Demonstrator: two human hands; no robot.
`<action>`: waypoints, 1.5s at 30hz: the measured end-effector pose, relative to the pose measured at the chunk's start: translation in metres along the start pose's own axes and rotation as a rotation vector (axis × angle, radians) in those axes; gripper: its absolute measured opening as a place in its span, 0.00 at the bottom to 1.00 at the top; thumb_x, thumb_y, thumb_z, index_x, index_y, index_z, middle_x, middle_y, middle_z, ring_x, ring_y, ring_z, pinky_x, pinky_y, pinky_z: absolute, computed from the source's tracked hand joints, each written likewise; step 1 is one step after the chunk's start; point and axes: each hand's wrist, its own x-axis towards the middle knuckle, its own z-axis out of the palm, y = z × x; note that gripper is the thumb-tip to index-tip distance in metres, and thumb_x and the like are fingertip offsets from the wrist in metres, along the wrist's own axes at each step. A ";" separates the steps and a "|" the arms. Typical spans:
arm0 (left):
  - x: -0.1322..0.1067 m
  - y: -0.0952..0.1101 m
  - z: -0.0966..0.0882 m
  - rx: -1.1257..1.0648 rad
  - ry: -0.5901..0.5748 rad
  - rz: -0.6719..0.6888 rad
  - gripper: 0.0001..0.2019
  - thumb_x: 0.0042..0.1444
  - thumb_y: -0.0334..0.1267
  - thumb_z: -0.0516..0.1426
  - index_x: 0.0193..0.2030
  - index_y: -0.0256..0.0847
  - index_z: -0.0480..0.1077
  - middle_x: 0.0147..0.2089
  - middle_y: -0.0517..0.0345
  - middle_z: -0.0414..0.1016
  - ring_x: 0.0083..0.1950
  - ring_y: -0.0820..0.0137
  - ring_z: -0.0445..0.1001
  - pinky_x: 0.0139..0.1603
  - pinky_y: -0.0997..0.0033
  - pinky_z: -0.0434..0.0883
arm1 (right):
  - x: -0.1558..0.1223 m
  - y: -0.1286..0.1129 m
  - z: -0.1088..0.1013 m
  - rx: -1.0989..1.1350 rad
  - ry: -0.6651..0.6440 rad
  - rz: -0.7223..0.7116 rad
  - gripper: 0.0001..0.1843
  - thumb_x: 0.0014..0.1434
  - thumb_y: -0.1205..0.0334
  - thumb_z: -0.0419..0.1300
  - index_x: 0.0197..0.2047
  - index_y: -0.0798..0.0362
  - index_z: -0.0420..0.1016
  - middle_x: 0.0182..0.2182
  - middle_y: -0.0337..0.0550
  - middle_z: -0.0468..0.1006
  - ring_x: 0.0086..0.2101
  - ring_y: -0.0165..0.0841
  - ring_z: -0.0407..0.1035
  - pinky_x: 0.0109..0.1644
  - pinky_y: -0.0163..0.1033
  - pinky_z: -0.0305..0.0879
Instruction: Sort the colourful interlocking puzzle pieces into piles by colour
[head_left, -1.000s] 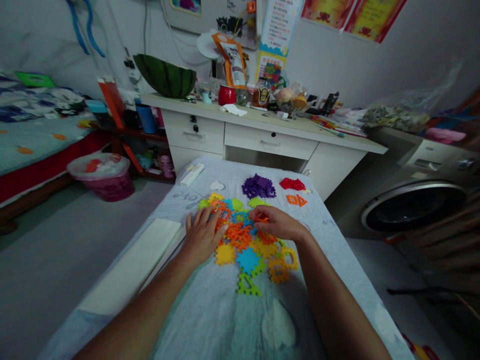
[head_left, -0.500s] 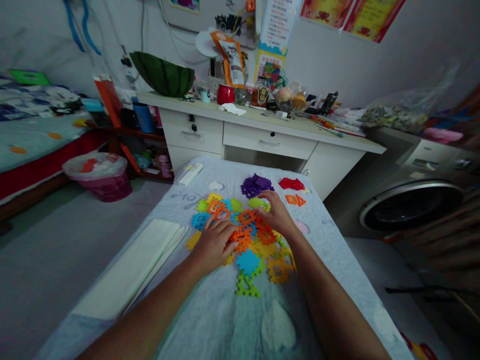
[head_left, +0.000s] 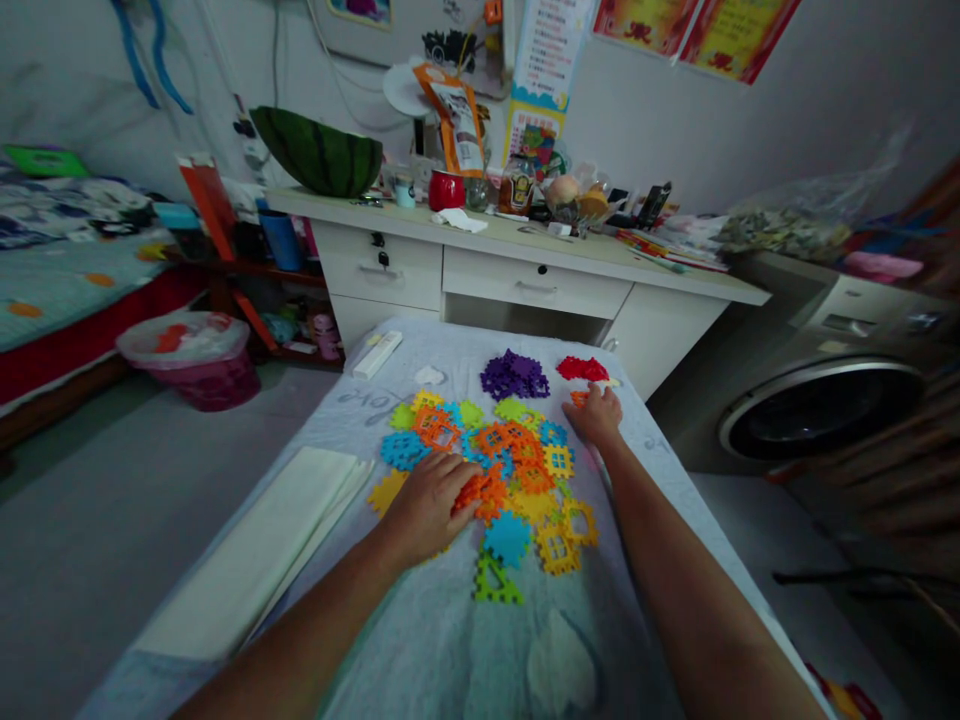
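A mixed pile of interlocking plastic building pieces lies on the cloth, with orange, blue, yellow and green ones overlapping. My left hand (head_left: 433, 507) is at the pile's left side, its fingers and thumb closed around some orange building pieces (head_left: 486, 492). My right hand (head_left: 598, 416) is at the far right, fingers bent down over a small orange group (head_left: 579, 398); what its fingertips hold is hidden. Just beyond that hand lies a heap of red pieces (head_left: 583, 368). Left of it sits a purple heap (head_left: 514, 375). A green triangular piece (head_left: 495, 580) lies closest to me.
A pale cloth (head_left: 570, 640) covers the table. Folded white material (head_left: 255, 550) lies along its left edge, and a white box (head_left: 378, 355) sits at the far left corner. Beyond stands a white desk (head_left: 405, 262) with clutter; a washing machine (head_left: 825, 350) is at right.
My right hand has moved from the middle of the mixed pile out to the right, onto the small orange group. My left hand stays on the orange pieces. The view has shifted slightly.
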 end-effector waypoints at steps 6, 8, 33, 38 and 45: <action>-0.001 -0.010 -0.006 -0.143 0.123 -0.081 0.10 0.62 0.39 0.53 0.47 0.43 0.72 0.44 0.53 0.77 0.48 0.64 0.75 0.51 0.62 0.70 | 0.019 0.004 -0.001 -0.020 -0.114 -0.097 0.33 0.64 0.46 0.51 0.68 0.52 0.57 0.62 0.60 0.62 0.60 0.54 0.57 0.59 0.59 0.56; -0.001 -0.013 -0.008 -0.174 0.178 -0.122 0.11 0.64 0.41 0.51 0.46 0.43 0.72 0.45 0.54 0.78 0.49 0.64 0.75 0.52 0.61 0.71 | 0.018 0.006 -0.006 -0.050 -0.149 -0.128 0.32 0.63 0.46 0.53 0.66 0.50 0.61 0.60 0.60 0.64 0.58 0.54 0.60 0.56 0.58 0.59; -0.003 0.009 -0.009 0.051 0.045 0.029 0.06 0.58 0.42 0.59 0.33 0.45 0.70 0.44 0.57 0.77 0.60 0.57 0.65 0.66 0.44 0.54 | -0.045 -0.001 -0.031 0.060 -0.087 -0.190 0.21 0.53 0.62 0.62 0.52 0.52 0.73 0.49 0.52 0.74 0.46 0.41 0.70 0.46 0.40 0.66; -0.002 0.002 -0.009 0.017 0.092 0.030 0.06 0.58 0.40 0.57 0.32 0.43 0.69 0.42 0.56 0.76 0.52 0.61 0.70 0.61 0.51 0.61 | -0.044 0.003 -0.024 0.059 -0.117 -0.193 0.26 0.54 0.64 0.62 0.56 0.56 0.69 0.46 0.53 0.75 0.42 0.37 0.72 0.42 0.35 0.65; 0.000 -0.024 -0.013 0.034 0.326 -0.166 0.06 0.60 0.36 0.53 0.38 0.42 0.71 0.45 0.52 0.75 0.50 0.61 0.71 0.54 0.56 0.66 | -0.048 0.014 -0.032 0.057 -0.156 -0.243 0.27 0.52 0.66 0.63 0.57 0.56 0.70 0.48 0.54 0.72 0.42 0.36 0.71 0.42 0.34 0.64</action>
